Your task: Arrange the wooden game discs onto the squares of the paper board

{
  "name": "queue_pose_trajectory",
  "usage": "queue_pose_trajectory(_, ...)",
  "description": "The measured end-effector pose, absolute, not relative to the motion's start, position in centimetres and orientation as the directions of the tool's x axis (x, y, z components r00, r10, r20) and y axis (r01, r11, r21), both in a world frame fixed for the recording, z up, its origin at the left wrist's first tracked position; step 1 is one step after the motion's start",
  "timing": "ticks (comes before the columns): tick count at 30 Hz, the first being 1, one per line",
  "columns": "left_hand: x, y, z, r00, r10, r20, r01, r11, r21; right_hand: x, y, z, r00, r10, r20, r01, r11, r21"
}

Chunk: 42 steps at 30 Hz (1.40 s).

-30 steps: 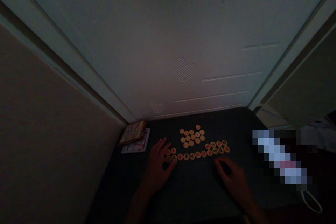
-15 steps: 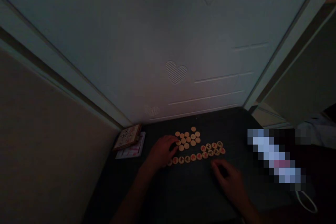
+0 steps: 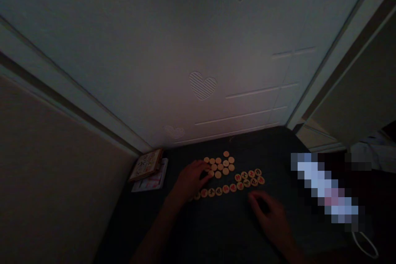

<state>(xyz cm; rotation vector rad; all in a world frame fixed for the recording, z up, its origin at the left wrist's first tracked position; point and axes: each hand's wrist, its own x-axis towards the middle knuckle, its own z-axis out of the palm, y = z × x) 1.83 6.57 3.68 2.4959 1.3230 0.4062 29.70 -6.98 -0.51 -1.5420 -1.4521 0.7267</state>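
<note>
Fingers (image 3: 206,169) of the left hand (image 3: 192,180) are half curled onto the near edge of a cluster of face-down xiangqi pieces (image 3: 220,165), and it's too dark to tell if they've actually pinched one. Just below runs a curved row of face-up pieces (image 3: 218,192), partly behind that hand, joining a face-up bunch (image 3: 249,179). Right hand (image 3: 269,216) rests loosely open on the dark table (image 3: 222,225), holding nothing, just short of that bunch. Over at the far left corner, a small box (image 3: 146,165) sits on some paper (image 3: 151,183), with a white door (image 3: 202,57) behind
</note>
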Motion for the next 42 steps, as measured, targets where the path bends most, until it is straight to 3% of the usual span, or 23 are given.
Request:
queue_pose_trajectory(4,1.3,6.7,3.5,0.525,0.839,0.140,0.758,-0.536,0.371,30.5,-5.2,1.3,0.060,0.981,0.183,0.499,0.129,-0.857)
queue_pose_trajectory(10,2.1,6.8,3.9,0.547,0.816,0.189,0.750,-0.577,0.322,31.5,1.5,4.3,-0.279,0.925,0.257,0.611,0.378,-0.696)
queue_pose_trajectory(14,3.0,7.8,3.6,0.568,0.813,0.127,0.757,-0.577,0.308,30.4,6.4,4.6,-0.462,0.881,0.098,0.644,0.409,-0.646)
queue_pose_trajectory(20,3.1,9.3,3.1,0.616,0.776,0.135,0.726,-0.626,0.284,28.5,10.1,3.4,-0.494,0.864,-0.097,0.714,0.340,-0.612)
queue_pose_trajectory(35,2.4,11.8,2.9,0.621,0.758,0.200,0.715,-0.652,0.252,28.3,11.4,2.3,-0.464,0.885,-0.039,0.699,0.339,-0.630)
queue_pose_trajectory(42,0.1,10.5,4.4,0.609,0.766,0.204,0.706,-0.641,0.300,30.4,10.3,3.1,-0.434,0.898,-0.078,0.720,0.293,-0.629)
